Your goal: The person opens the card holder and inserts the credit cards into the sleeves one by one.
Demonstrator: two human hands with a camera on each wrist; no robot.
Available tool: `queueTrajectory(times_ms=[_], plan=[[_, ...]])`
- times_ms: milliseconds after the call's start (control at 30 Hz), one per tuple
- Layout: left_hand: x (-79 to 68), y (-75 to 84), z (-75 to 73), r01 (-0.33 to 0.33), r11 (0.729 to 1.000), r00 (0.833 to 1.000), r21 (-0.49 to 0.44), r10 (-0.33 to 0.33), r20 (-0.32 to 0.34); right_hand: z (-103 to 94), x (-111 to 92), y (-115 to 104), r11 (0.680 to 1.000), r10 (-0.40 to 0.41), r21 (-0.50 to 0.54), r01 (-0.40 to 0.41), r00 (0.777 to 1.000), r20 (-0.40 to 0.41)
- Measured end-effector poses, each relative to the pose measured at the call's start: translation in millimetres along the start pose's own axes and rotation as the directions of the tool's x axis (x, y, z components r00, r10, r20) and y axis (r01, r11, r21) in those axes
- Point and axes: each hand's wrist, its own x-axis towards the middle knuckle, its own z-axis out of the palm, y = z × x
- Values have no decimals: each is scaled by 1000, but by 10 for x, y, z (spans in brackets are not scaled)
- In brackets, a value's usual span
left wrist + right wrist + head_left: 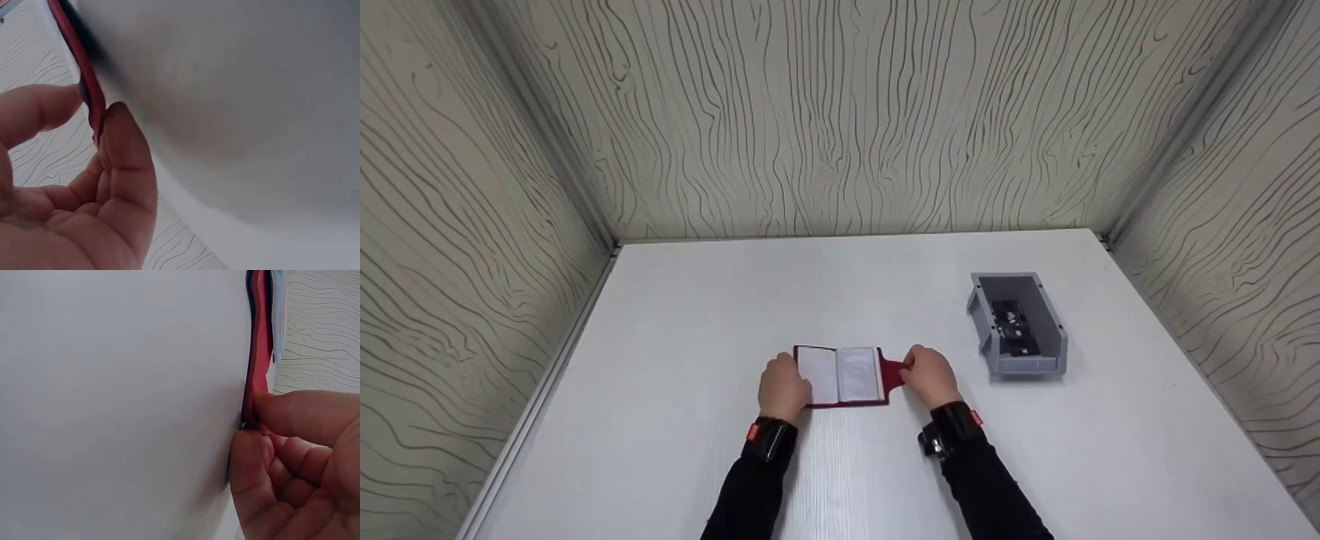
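A red card holder (861, 375) lies opened out on the white table, pale inner sleeves (858, 374) facing up. My left hand (784, 388) pinches its left edge between thumb and fingers; in the left wrist view the red cover edge (84, 62) runs between the thumb and index finger. On the other side, my right hand (931, 376) pinches the end of the red closing tab (893, 373) that sticks out from the right cover. The right wrist view has thumb and index finger gripping this red tab (257, 382) close over the table.
A grey plastic bin (1027, 365) stands on the table (697, 315) to the right of my right hand. Several dark cards (1014, 328) lie in it. Wood-patterned panels (840, 112) wall the table at the back and both sides.
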Motion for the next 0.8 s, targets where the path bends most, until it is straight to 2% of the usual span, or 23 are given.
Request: queueTrajectory(times_ms=[533,800], plan=[[44,4,-6,5,998,999,60,-8,44,3,-8,9,1000,4,1,-4,1000,-4],[42,-17,-14,-20,998,1000,64,19,21,-11,-11,-5,999,18,33,-18,1000,-3]])
